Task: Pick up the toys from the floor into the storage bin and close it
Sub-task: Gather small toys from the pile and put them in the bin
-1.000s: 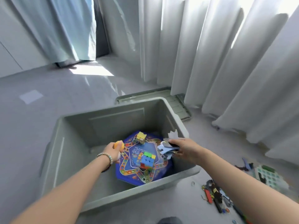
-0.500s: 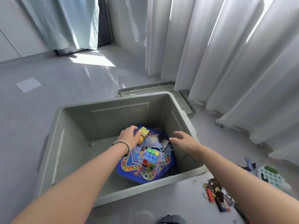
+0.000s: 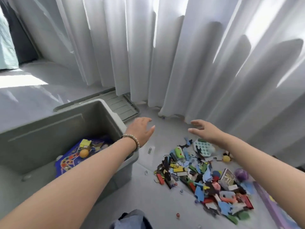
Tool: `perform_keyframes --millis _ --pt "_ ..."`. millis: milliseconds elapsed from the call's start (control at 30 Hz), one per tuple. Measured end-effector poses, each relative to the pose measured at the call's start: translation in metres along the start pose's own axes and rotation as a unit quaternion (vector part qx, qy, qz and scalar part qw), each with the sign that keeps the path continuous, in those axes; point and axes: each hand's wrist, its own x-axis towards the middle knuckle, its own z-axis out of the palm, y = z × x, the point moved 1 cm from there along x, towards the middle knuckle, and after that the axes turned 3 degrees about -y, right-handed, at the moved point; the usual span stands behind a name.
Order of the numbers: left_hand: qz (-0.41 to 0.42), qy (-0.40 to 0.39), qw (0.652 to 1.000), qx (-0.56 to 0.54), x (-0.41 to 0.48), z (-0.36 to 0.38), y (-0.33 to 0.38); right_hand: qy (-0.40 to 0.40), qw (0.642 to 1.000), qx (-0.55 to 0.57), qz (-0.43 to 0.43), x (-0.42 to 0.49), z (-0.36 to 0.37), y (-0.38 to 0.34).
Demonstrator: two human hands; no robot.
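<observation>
Hands: both have left the storage bin (image 3: 49,129) and now hover over bare floor at mid-frame, between the bin and the toy pile (image 3: 206,176). The left hand (image 3: 140,129) sits just past the bin's right corner, fingers straight and together, holding nothing. The right hand (image 3: 204,131) hangs above the top edge of the pile, fingers spread and slightly bent, also empty.

Change noted: a second ago each hand held an item over the bin, the left an orange ball, the right some blue and grey pieces. The orange ball (image 3: 84,153) now lies on the blue game board (image 3: 74,159) inside the bin, lower left of frame, next to a yellow block (image 3: 85,143). The view has swung right to take in the pile.

Assessment: one deposit is complete and the next collection appears to be starting. Most of the work remains. The pile at lower right is large and made of many small flat pieces, with stray marbles (image 3: 177,215) scattered around it. The lid (image 3: 118,104) lies flat behind the bin, by the curtain (image 3: 181,55); the bin is open.
</observation>
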Motion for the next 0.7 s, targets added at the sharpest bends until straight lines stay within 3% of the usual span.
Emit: perform_keyframes --millis 200,400,700 --pt "0.049 -0.111 0.993 0.011 0.039 0.085 0.080 0.013 0.992 0.018 0.124 -0.034 -0.022 0.143" --pt "0.033 -0.227 0.972 0.041 0.070 0.179 0.111 -0.007 0.973 0.092 0.211 -0.038 -0.004 0.251" --pt "0.006 -0.270 0.962 -0.039 0.104 0.285 0.132 0.059 0.935 0.186 0.296 -0.005 0.033 0.353"
